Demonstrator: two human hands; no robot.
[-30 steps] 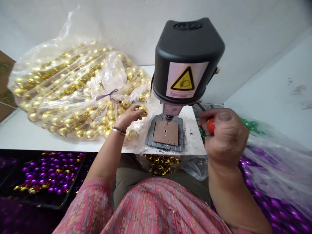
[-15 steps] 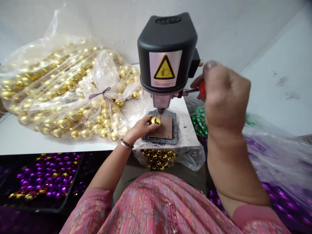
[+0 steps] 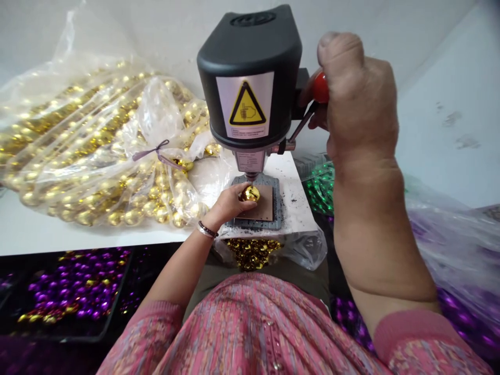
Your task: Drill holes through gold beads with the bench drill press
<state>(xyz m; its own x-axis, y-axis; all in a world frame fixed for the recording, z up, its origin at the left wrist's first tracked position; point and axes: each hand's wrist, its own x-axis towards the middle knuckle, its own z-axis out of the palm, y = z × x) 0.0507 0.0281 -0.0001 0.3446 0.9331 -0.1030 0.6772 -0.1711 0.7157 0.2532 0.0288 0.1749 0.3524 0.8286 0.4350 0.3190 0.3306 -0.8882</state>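
Observation:
A shiny gold ball [image 3: 252, 194] is pinched between the thumb and fingers of my left hand [image 3: 233, 202], over a brown square plate [image 3: 264, 208] on the grey machine base [image 3: 276, 198]. Directly above the ball is the thin bit of a black drill press [image 3: 250, 78] with a yellow warning label. My right hand [image 3: 357, 99] is raised at the machine's right side, closed round the red knob [image 3: 321, 87] of its lever. Dark shavings lie about the base.
Clear bags of gold beads [image 3: 97, 151] cover the white table's [image 3: 156, 235] left part. Gold beads [image 3: 255, 252] hang in plastic at the front edge. Purple beads [image 3: 80, 281] lie lower left, green beads [image 3: 321, 187] and more purple beads [image 3: 461, 317] at right.
My right hand and the red knob have risen, so the lever now slants upward. The gold ball is now under the bit, still in my left hand. The view has shifted slightly.

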